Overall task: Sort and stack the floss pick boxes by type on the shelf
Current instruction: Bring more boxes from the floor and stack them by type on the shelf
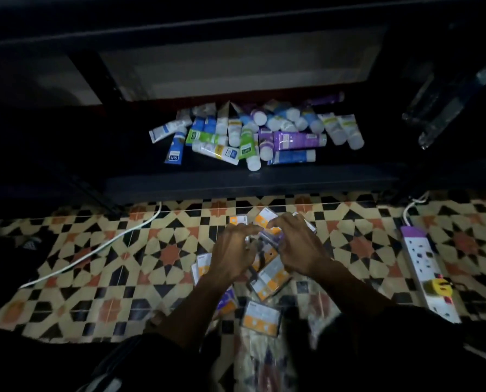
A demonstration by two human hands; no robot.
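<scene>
dim view: my left grip [231,251] and right grip [296,250] together pinch a purple floss pick box [267,239] above orange floss pick boxes [264,318] strewn on the tiled floor [128,267], where gloom could make me misjudge types and tubes [253,134] crowding the shelf [236,179] could topple stacks.

Left hand [233,257], right hand [299,248] meet (fingers [246,229] curled).

Head view, looking steeply down, floor [100,281] close (shelf [236,179] beyond).
</scene>
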